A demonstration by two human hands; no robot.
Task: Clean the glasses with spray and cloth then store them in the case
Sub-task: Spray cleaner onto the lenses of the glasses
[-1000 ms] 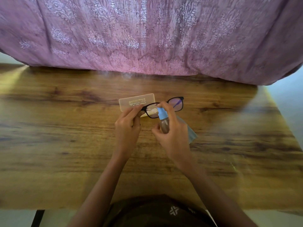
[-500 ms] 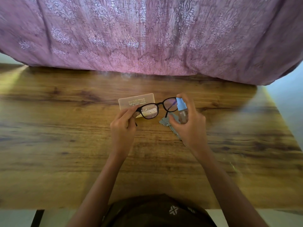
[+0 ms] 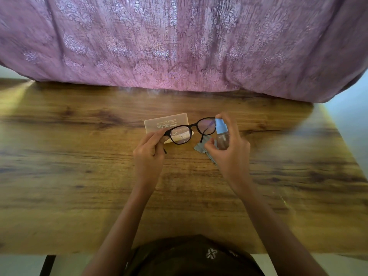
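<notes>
We see the glasses (image 3: 191, 130) held up just above the wooden table (image 3: 79, 176), near its middle, with their long axis running left to right and climbing a little toward the far, right end. The lenses face back at the camera, and the lens on the left carries wet streaks and droplets. The left hand (image 3: 148, 156) pinches the left end of the black frame between thumb and curled fingers, and one arm of the frame pokes down below that grip. The right hand (image 3: 231, 154) is wrapped round a small spray bottle (image 3: 221, 134), which stands roughly upright with its blue cap on top, just beside the right lens; a fingertip sits on the cap. We think the nozzle aims left at that lens, though the finger and the blur keep us from being sure. Behind the left lens sits the pale, see-through case (image 3: 166, 123) on the table, its long side also running left to right. A grey cloth (image 3: 201, 145) lies on the wood under the right hand, partly hidden by it. A pink patterned fabric (image 3: 179, 46) hangs across the far edge of the table.
</notes>
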